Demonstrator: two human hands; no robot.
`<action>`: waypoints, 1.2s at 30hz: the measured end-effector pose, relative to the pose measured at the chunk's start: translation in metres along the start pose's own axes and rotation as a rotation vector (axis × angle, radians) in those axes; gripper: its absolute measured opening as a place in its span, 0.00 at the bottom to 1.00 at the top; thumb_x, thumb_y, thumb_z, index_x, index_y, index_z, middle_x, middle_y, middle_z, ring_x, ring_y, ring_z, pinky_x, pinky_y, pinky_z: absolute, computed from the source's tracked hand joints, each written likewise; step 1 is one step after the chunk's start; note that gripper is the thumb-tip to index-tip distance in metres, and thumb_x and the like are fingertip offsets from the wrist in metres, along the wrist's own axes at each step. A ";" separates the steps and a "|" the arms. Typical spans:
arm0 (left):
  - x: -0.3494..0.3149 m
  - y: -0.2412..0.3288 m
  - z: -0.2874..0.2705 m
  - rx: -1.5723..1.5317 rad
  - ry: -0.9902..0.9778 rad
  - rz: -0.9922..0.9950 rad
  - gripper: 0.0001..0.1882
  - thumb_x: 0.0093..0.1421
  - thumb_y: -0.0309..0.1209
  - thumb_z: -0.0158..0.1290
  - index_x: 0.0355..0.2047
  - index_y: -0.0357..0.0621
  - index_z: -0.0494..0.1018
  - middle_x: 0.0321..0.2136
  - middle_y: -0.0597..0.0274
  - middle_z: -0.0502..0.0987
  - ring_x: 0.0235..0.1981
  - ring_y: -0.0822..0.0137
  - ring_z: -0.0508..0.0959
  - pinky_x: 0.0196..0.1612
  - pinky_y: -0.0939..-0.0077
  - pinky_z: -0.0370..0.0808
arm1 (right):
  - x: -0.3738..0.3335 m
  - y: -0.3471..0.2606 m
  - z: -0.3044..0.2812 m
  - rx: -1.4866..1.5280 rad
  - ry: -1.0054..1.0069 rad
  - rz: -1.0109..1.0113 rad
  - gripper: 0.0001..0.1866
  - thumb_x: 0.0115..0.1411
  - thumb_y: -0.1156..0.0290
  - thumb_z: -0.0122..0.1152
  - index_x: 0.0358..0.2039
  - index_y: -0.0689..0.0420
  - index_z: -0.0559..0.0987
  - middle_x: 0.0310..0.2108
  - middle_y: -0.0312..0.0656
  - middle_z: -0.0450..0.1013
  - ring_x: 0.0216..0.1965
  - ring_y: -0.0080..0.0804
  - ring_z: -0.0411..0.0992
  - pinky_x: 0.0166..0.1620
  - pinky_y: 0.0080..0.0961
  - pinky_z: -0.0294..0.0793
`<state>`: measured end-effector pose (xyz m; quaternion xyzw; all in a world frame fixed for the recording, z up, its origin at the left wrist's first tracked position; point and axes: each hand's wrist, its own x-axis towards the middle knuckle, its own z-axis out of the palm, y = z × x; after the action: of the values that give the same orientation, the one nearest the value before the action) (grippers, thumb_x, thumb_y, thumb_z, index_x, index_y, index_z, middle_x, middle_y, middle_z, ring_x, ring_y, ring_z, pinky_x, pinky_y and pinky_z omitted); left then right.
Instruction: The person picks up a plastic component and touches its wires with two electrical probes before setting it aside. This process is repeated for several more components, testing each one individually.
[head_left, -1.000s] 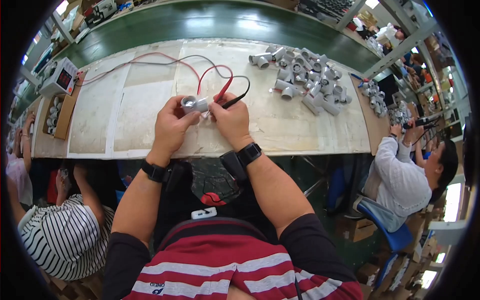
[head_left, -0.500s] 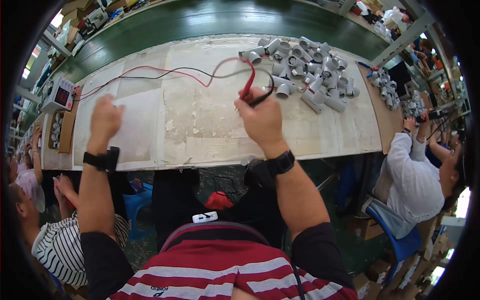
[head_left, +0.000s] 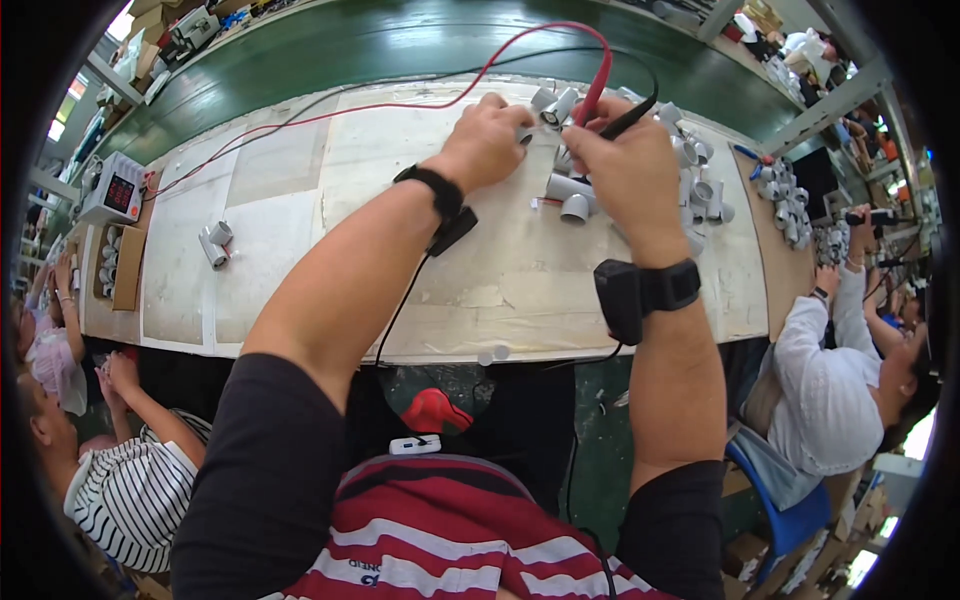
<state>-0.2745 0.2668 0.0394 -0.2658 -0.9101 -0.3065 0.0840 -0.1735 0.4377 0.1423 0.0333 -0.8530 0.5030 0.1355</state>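
Right hand point(head_left: 635, 180) over the pile, and its fingers are closed round a red probe point(head_left: 596, 95) and a black probe point(head_left: 628, 118), both gripped together! Left hand point(head_left: 480, 147) is at the pile's left edge, fingers curled, a grey fitting point(head_left: 526, 136) right at their tips; gripped or merely touched, I cannot tell, the hand hides too much. And here's the pile of grey fittings point(head_left: 703, 190) itself, short tubes with side branches, tumbled together, a thin wire end poking out on its left flank.

How will one handle? Light, I'd judge, stiff, probably plastic, smooth enough to slip a little; the wires look the delicate part. Best hold: round the main barrel, clear of wire and open mouths.

Outward we go! Well left of the pile, a lone fitting point(head_left: 213, 250) lies on the table point(head_left: 500, 250). Further left of the pile, the leads run to a white instrument box point(head_left: 115, 190) with a lit red display, and nearer the person, a cardboard box point(head_left: 128, 268) holds more fittings.
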 end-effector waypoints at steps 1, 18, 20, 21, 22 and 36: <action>-0.008 0.001 -0.008 -0.032 0.029 0.018 0.19 0.57 0.34 0.61 0.49 0.47 0.81 0.50 0.46 0.78 0.51 0.46 0.76 0.57 0.53 0.73 | 0.000 0.004 0.001 0.063 -0.025 0.046 0.09 0.57 0.75 0.68 0.38 0.63 0.83 0.26 0.38 0.80 0.26 0.24 0.77 0.30 0.21 0.75; -0.220 0.015 -0.166 -0.686 -0.096 -1.097 0.24 0.65 0.54 0.60 0.32 0.44 0.82 0.21 0.69 0.75 0.17 0.78 0.65 0.18 0.81 0.57 | -0.105 -0.008 0.176 0.697 -0.259 0.282 0.10 0.61 0.77 0.68 0.42 0.65 0.80 0.31 0.43 0.81 0.28 0.28 0.79 0.32 0.22 0.81; -0.219 0.016 -0.168 -0.683 -0.100 -1.092 0.24 0.65 0.54 0.60 0.32 0.43 0.82 0.20 0.69 0.74 0.16 0.78 0.65 0.17 0.81 0.56 | -0.106 -0.007 0.181 0.698 -0.256 0.295 0.09 0.61 0.77 0.68 0.41 0.65 0.80 0.31 0.43 0.81 0.27 0.27 0.79 0.31 0.21 0.81; -0.219 0.016 -0.168 -0.674 -0.106 -1.090 0.24 0.65 0.54 0.60 0.32 0.43 0.82 0.20 0.70 0.73 0.16 0.77 0.65 0.17 0.80 0.56 | -0.107 -0.007 0.183 0.700 -0.256 0.304 0.09 0.61 0.76 0.68 0.41 0.64 0.80 0.30 0.42 0.81 0.26 0.26 0.79 0.31 0.21 0.80; -0.219 0.015 -0.168 -0.665 -0.113 -1.088 0.24 0.65 0.54 0.60 0.31 0.43 0.82 0.19 0.70 0.72 0.16 0.77 0.65 0.17 0.80 0.55 | -0.107 -0.007 0.185 0.697 -0.259 0.305 0.09 0.61 0.76 0.68 0.41 0.64 0.80 0.30 0.42 0.81 0.26 0.26 0.79 0.31 0.21 0.80; -0.219 -0.012 -0.155 -0.622 -0.127 -1.064 0.25 0.65 0.55 0.59 0.28 0.43 0.80 0.18 0.67 0.73 0.14 0.76 0.64 0.16 0.77 0.56 | -0.107 -0.006 0.194 0.516 -0.291 0.210 0.10 0.62 0.74 0.67 0.42 0.63 0.80 0.30 0.40 0.81 0.26 0.24 0.78 0.30 0.19 0.78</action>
<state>-0.0973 0.0709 0.0878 0.1948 -0.7892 -0.5408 -0.2160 -0.1082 0.2580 0.0299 0.0498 -0.7064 0.7040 -0.0537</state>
